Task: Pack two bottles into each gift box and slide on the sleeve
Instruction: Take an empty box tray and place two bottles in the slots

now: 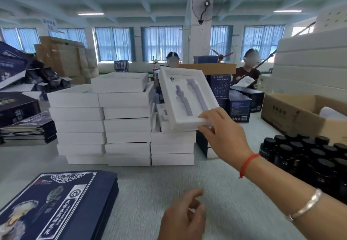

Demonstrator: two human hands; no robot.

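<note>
Right hand [223,136] reaches out over the table [150,192] and pinches one white box [185,98] by its near corner: thumb on the top rim, fingers [206,128] curled under the edge. The box is tilted up, open face toward the camera, its far end just above the stacks [124,119] of like boxes it appears to come from. Gripping at the corner keeps the two bottle slots beyond the fingers uncovered; both are empty.

Left hand [183,219] hangs low and near, fingers loosely curled, holding nothing. Judged to be waiting to take the box's other end or steady it when it is set down.

Bottles [308,157], dark with black caps, stand packed together to the right of the right wrist, within easy reach. A good place for them, since two must go into each box. None is in hand yet.

Sleeves [56,202], dark blue and printed, lie flat in a pile left of the left hand, on the near table edge. Bare table between pile and bottles looks like the packing spot.

Step in hand, by my reading: fetching an empty box; filling and sleeving are not yet begun.

Motion blur softens the near hand; its finger detail is uncertain.
</note>
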